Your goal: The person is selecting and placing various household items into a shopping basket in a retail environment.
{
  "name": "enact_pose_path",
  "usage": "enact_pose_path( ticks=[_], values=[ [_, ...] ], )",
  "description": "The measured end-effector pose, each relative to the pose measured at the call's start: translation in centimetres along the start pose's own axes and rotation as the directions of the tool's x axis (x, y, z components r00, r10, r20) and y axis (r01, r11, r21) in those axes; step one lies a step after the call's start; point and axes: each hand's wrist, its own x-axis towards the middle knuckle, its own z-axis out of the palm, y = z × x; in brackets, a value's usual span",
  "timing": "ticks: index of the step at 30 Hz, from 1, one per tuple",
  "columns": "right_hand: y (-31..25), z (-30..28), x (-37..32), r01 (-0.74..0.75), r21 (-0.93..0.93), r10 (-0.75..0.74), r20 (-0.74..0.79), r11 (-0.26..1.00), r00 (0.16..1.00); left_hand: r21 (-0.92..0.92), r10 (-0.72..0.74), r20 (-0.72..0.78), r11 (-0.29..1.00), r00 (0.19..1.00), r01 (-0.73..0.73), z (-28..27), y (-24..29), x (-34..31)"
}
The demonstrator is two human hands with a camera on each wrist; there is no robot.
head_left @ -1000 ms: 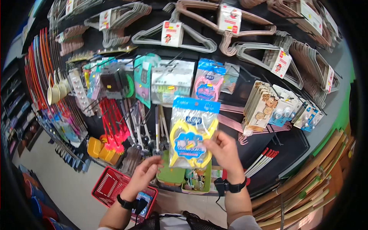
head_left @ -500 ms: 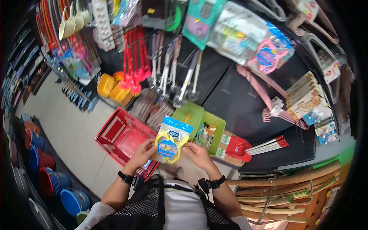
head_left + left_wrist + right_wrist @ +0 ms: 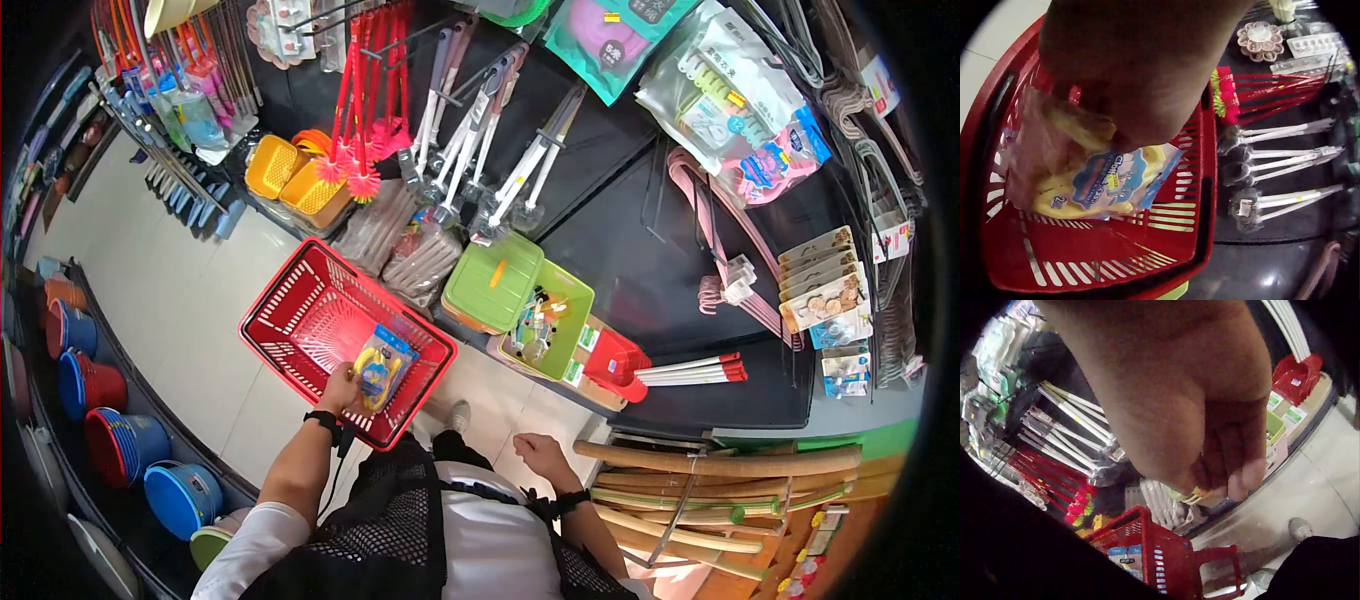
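Observation:
My left hand (image 3: 343, 388) reaches into a red shopping basket (image 3: 283, 262) and pinches the end of a clear packet of large yellow clothes pegs (image 3: 383, 366). Its blue header points away from the hand. In the left wrist view the packet (image 3: 1100, 184) lies slanted within the basket walls, its label showing, while the hand's underside hides part of it. My right hand (image 3: 543, 456) hangs to the right of the basket, holding nothing. The right wrist view shows its fingers (image 3: 1235, 462) loosely curled.
Beyond the basket stand a green-lidded box (image 3: 493, 283) and a green bin (image 3: 570, 325) of small goods. A red dustpan (image 3: 612, 365) is right of them. Brushes (image 3: 470, 140) hang on the rack above. Blue buckets (image 3: 183, 500) line the left; wooden poles (image 3: 720, 465) stick out at right.
The packet went from both hands in front of the rack down into the basket, with the left hand on it. The right hand let go and dropped lower right. The head view tilted down.

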Motion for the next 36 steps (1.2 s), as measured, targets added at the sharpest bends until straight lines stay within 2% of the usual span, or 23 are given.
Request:
enact_pose_path(
  ticks=[3,6,7,9,10,12,13,14,16,17,19,21,22,24,25,26,27,28,29,32,33,34,36],
  values=[
    [0.7,0.1,-1.0,-0.136,0.044,0.134,0.056,0.990,0.989,0.046,-0.081,0.042,0.996,0.996,0.079,1.1,-0.2,0.9],
    [0.4,0.0,-1.6,-0.161,-0.016,0.161,0.067,0.987,0.985,0.060,-0.096,0.097,0.994,0.991,0.091,2.8,-1.1,2.7],
    [2.0,0.7,-1.9,-0.152,0.047,0.149,0.069,0.987,0.986,0.137,-0.107,0.114,0.986,0.988,0.091,3.3,-1.6,2.7],
    [2.2,0.8,-1.9,-0.178,-0.025,0.179,0.120,0.984,0.976,0.244,-0.159,0.206,0.964,0.966,0.106,5.1,-5.2,5.1],
    [2.3,0.7,-2.1,-0.168,-0.035,0.171,0.140,0.985,0.975,0.235,-0.146,0.209,0.967,0.967,0.096,5.8,-5.1,5.1],
    [2.1,0.6,-2.1,-0.159,-0.110,0.176,0.163,0.981,0.971,0.314,-0.170,0.069,0.939,0.983,0.140,6.2,-5.3,5.1],
    [2.1,0.1,-2.0,-0.183,-0.099,0.196,0.136,0.978,0.971,0.187,-0.059,0.102,0.982,0.993,0.039,7.0,-5.5,5.1],
    [2.1,0.4,-2.0,-0.209,-0.072,0.216,0.110,0.975,0.970,0.196,-0.050,0.098,0.980,0.994,0.030,6.3,-4.5,4.8],
    [1.8,-0.3,-1.7,-0.227,0.015,0.226,0.033,0.974,0.974,0.018,0.025,0.084,0.999,0.996,-0.027,5.4,-1.0,2.6],
    [1.7,-0.8,-0.9,-0.216,0.093,0.218,-0.011,0.972,0.976,0.048,0.141,0.033,0.989,0.989,-0.142,5.0,0.6,2.5],
    [0.1,-2.8,0.3,-0.150,0.099,0.159,-0.093,0.984,0.983,0.060,0.219,0.064,0.973,0.974,-0.223,4.1,0.9,0.9],
    [-2.6,-6.6,1.6,-0.075,0.125,0.101,-0.222,0.989,0.970,0.035,0.182,0.092,0.982,0.979,-0.186,4.0,0.5,0.4],
    [-1.8,-7.9,2.7,0.104,0.249,-0.010,-0.353,0.963,0.936,0.067,0.172,0.071,0.982,0.983,-0.176,3.4,2.1,-1.3],
    [-4.1,-12.8,4.3,0.224,0.306,-0.033,-0.524,0.925,0.851,0.035,0.137,0.130,0.989,0.982,-0.142,1.9,4.8,-3.9],
    [-6.0,-16.0,4.5,0.306,0.319,-0.058,-0.602,0.897,0.796,-0.027,0.108,0.159,0.994,0.981,-0.105,2.2,3.6,-3.3],
    [-8.7,-19.0,4.5,0.492,0.319,-0.118,-0.733,0.810,0.669,-0.089,0.064,0.178,0.995,0.982,-0.049,2.1,2.3,-2.8],
    [-11.1,-22.3,4.2,0.586,0.240,-0.166,-0.816,0.773,0.553,-0.118,0.027,0.188,0.993,0.982,-0.005,1.6,3.8,-3.8],
    [-13.3,-25.5,3.5,0.635,0.309,-0.135,-0.823,0.708,0.551,-0.147,-0.010,0.200,0.988,0.980,0.040,1.2,4.9,-4.7],
    [-15.4,-28.4,3.0,0.656,0.332,-0.105,-0.839,0.678,0.533,-0.146,0.056,0.202,0.989,0.978,-0.026,1.0,5.2,-5.2],
    [-18.8,-35.6,3.4,0.763,0.159,-0.193,-0.917,0.627,0.350,-0.051,0.022,0.265,0.999,0.964,-0.009,-0.5,11.2,-8.4],
    [-19.4,-37.8,3.9,0.750,0.170,-0.176,-0.917,0.639,0.359,-0.081,0.035,0.236,0.997,0.971,-0.016,-0.3,11.5,-8.5],
    [-19.1,-40.0,5.6,0.736,0.021,-0.235,-0.941,0.677,0.244,-0.058,0.080,0.226,0.996,0.971,-0.068,0.0,12.2,-8.7],
    [-20.4,-43.8,6.6,0.734,0.011,-0.236,-0.943,0.679,0.233,-0.036,0.186,0.206,0.983,0.961,-0.182,1.3,12.0,-8.2]
  ],
)
